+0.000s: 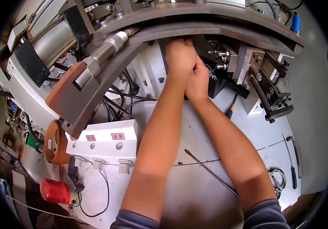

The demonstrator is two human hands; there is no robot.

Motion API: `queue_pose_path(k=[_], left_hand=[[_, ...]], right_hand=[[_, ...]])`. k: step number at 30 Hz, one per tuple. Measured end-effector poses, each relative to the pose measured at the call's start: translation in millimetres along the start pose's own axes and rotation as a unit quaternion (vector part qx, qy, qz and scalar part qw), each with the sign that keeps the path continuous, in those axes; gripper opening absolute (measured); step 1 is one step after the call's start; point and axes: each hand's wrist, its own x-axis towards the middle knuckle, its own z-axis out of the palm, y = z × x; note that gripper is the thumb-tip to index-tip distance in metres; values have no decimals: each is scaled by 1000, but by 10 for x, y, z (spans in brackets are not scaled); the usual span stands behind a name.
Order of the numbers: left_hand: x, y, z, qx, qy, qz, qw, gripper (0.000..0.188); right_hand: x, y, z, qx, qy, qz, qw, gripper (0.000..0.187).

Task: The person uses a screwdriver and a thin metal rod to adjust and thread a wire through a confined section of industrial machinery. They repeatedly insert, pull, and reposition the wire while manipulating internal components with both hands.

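Both arms reach forward under the edge of a dark curved metal plate (194,29) on a machine. My left hand (180,57) is raised right below the plate, its fingers curled closed and turned away. Just below and to the right, touching it, is my right hand (198,79), also closed, with its thumb side up. Whatever the fingers grip is hidden behind the hands. To the right of my right hand is a black cylindrical part (235,88), with pale thin strands (211,71) beside it.
A white control box (106,142) with knobs, a brown tape roll (54,143) and a red beacon lamp (55,191) stand left. On the white table lie a long metal rod (209,171), a green-and-orange-handled screwdriver (230,111) and a black-handled tool (294,177). A metal bracket assembly (261,76) juts out right.
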Motion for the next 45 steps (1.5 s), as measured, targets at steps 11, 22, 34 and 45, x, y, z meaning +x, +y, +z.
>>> queue_pose_path(k=[11, 22, 34, 45], left_hand=[[239, -324, 199, 45, 83, 144, 985, 20], [66, -70, -29, -115, 34, 59, 991, 28], [-159, -65, 91, -47, 48, 19, 998, 28], [63, -169, 39, -26, 47, 21, 998, 18]], right_hand=[[114, -121, -15, 69, -37, 23, 997, 40], [24, -156, -8, -6, -14, 12, 1000, 40], [-95, 37, -138, 57, -66, 70, 994, 43], [15, -81, 12, 100, -41, 20, 994, 39]])
